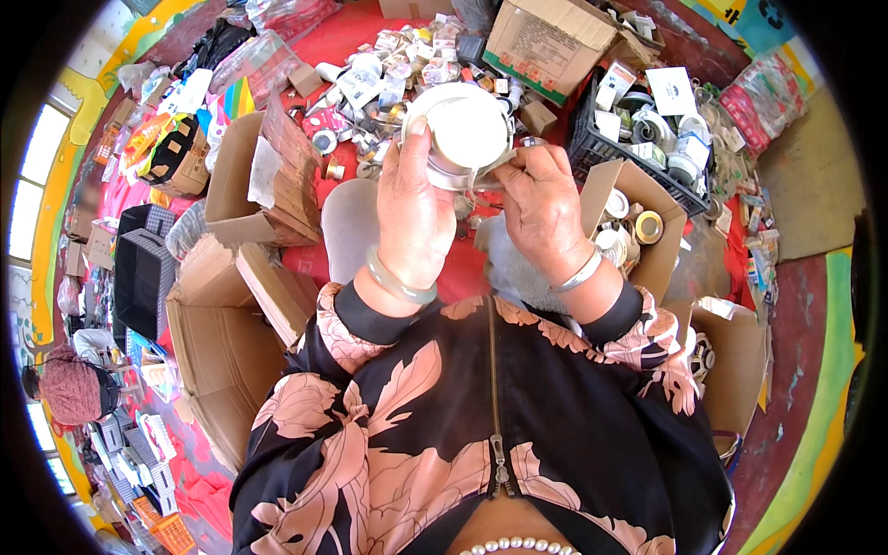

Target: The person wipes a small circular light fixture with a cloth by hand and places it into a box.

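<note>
Firstly, left hand (421, 213): curled round white fixture (469, 129); we brace it squarely.
Right hand (548, 202): pinched at its near-right rim; we work gently.

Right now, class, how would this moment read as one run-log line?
left hand: holds white disc | right hand: pinches its lower right edge | right side: open cardboard box, black crate

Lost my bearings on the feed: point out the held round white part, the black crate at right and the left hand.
Round white part (469, 131): head view, on its pale face.
Black crate (593, 148): head view, on its near wall.
Left hand (418, 220): head view, mid-hand.
</note>
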